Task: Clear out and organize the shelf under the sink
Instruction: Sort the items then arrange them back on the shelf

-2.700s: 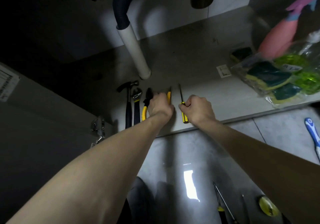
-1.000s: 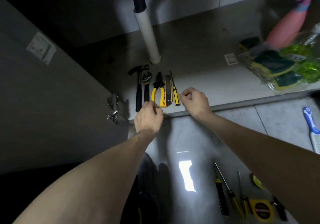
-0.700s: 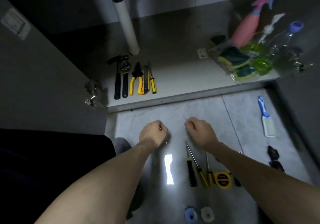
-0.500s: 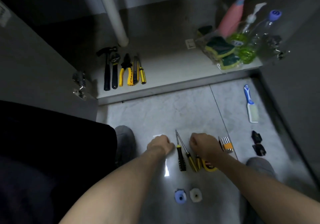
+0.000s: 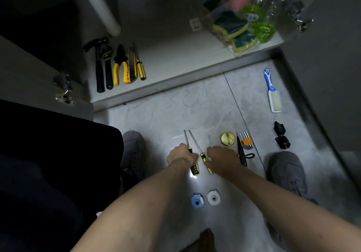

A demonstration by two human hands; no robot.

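Left hand [image 5: 180,157] grips black-yellow screwdriver [image 5: 192,161] on floor [image 5: 160,119] – right hand [image 5: 222,159] over neighbouring screwdrivers [image 5: 203,157], grip unclear; shelf [image 5: 175,56] holds hammer [image 5: 98,66], pliers [image 5: 119,64].

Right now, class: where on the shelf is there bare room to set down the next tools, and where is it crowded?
Bare shelf runs from the yellow-handled screwdriver across to the bag of sponges. The left end is crowded: hammer, wrench, pliers and utility knife lie side by side.
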